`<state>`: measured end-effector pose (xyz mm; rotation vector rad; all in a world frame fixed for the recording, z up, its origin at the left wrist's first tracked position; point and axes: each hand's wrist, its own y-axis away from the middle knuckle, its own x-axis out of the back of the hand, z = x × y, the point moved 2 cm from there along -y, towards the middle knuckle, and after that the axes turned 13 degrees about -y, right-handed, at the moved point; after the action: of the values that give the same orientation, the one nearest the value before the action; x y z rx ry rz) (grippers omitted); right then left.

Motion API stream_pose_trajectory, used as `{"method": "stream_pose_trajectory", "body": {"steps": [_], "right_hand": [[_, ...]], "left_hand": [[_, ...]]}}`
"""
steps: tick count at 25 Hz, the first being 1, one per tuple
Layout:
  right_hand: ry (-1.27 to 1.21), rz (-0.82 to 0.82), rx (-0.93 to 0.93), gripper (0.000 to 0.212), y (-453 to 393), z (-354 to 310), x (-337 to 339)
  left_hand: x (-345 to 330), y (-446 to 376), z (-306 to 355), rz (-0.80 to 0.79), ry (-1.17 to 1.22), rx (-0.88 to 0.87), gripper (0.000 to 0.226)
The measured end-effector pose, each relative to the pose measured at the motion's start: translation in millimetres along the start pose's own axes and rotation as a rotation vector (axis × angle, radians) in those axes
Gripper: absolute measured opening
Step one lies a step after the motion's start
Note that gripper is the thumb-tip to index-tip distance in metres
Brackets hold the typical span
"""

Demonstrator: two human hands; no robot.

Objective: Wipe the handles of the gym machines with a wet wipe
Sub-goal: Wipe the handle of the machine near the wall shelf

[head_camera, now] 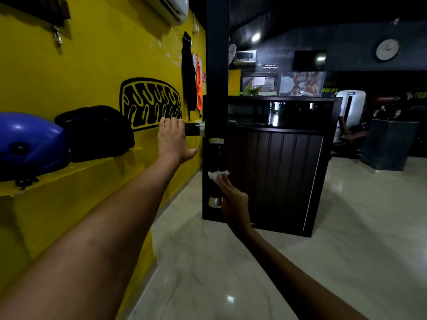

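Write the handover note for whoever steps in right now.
Left hand grips the horizontal handle, steadying it.
Right hand pinches the wipe and presses it against the vertical handle, about midway between its metal collars.
Done: cannot tell how much of it is already wiped.
Left: finish the vertical handle down to the lower collar, then the horizontal one and the other machines.

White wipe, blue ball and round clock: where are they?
White crumpled wet wipe (216, 175): head view, middle of the wad.
Shiny blue exercise ball (30, 144): head view, curved front.
Round white wall clock (387, 49): head view, centre of its face.
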<state>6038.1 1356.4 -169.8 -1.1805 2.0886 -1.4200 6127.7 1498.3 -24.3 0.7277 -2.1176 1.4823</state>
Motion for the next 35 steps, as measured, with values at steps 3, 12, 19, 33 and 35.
{"method": "stream_pose_trajectory", "body": {"steps": [3, 12, 19, 33, 35], "right_hand": [[0.018, -0.087, -0.05, 0.046, 29.7, -1.6, 9.5], [0.016, 0.041, 0.012, 0.04, -63.2, -22.4, 6.1], [0.07, -0.023, -0.049, 0.055, 28.9, -4.2, -3.2], [-0.693, 0.333, -0.818, 0.042, 47.2, 6.8, -11.3], [-1.272, 0.392, -1.148, 0.047, 46.5, 7.7, -19.2]], "left_hand": [[-1.8, 0.2, -0.1, -0.006, -0.001, -0.002, 0.084], [-3.0, -0.7, 1.0, 0.003, 0.035, 0.007, 0.075], [-0.9, -0.4, 1.6, -0.011, 0.018, 0.022, 0.078], [0.6, 2.8, 2.1, 0.029, 0.101, 0.036, 0.073], [-1.8, 3.1, 3.4, 0.034, 0.096, 0.041, 0.074]]}}
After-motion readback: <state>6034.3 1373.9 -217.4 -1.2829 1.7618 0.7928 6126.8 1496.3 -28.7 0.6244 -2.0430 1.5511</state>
